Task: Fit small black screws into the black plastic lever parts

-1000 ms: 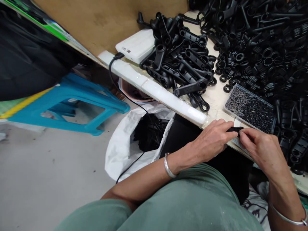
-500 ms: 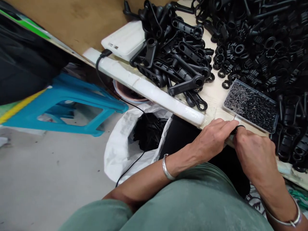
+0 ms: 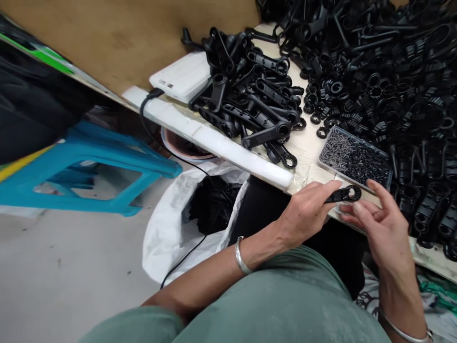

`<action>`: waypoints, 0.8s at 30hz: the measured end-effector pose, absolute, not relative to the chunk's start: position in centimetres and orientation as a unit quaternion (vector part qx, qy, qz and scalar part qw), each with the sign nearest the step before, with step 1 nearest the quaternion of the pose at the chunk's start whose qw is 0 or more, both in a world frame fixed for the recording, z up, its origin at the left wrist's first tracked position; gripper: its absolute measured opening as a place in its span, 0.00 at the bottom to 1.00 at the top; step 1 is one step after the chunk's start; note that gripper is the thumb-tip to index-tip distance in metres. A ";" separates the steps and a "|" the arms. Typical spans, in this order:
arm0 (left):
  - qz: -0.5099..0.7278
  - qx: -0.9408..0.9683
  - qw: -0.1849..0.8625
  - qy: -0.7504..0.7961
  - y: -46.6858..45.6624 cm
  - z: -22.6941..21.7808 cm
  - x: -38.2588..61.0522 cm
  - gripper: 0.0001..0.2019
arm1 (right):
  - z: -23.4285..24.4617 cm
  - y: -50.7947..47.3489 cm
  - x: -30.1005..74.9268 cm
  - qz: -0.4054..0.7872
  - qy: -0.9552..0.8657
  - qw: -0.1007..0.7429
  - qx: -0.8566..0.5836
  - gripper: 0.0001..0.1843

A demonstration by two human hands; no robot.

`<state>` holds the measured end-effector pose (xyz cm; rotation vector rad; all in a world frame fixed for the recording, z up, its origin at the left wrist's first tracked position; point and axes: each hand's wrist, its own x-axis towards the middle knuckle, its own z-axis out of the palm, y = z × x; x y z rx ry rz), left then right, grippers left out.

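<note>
My left hand (image 3: 305, 209) is closed on the end of a black plastic arm (image 3: 344, 194), whose ring-shaped end sticks out to the right with its hollow side up. Just to the right of that ring, my right hand (image 3: 385, 219) has its thumb and fingers apart, and I see nothing held in it. Beyond both hands, on the tabletop (image 3: 305, 143), lies a clear plastic box (image 3: 355, 157) full of tiny dark pieces that look like screws.
Black plastic arms (image 3: 264, 105) are heaped at the back left, beside a white device (image 3: 182, 78) with a cable. Small black rings and other parts (image 3: 371, 90) cover the right. A white strip (image 3: 214, 136) edges the table. Below are a white sack (image 3: 160, 238) and a blue stool (image 3: 82, 162).
My right hand has turned and opened, moving off the black plastic arm, whose ring end now shows. My left hand still holds it. The whole view has shifted slightly.
</note>
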<state>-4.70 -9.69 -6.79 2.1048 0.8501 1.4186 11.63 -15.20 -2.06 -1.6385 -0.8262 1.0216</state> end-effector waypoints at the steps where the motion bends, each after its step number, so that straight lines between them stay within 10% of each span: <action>1: 0.525 0.762 0.224 0.305 -9.8 -6.6 -4.6 0.12 | -2.1 -15.1 11.1 0.445 -0.325 0.515 -0.656 0.40; 14: 0.539 0.767 0.201 0.283 -11.0 -5.4 -4.8 0.11 | -2.1 -13.9 8.6 0.442 -0.205 0.626 -0.609 0.25; 24: 0.485 0.791 0.275 0.251 -10.8 -4.8 -6.3 0.17 | -0.8 -15.3 11.2 0.511 -0.292 0.560 -0.584 0.28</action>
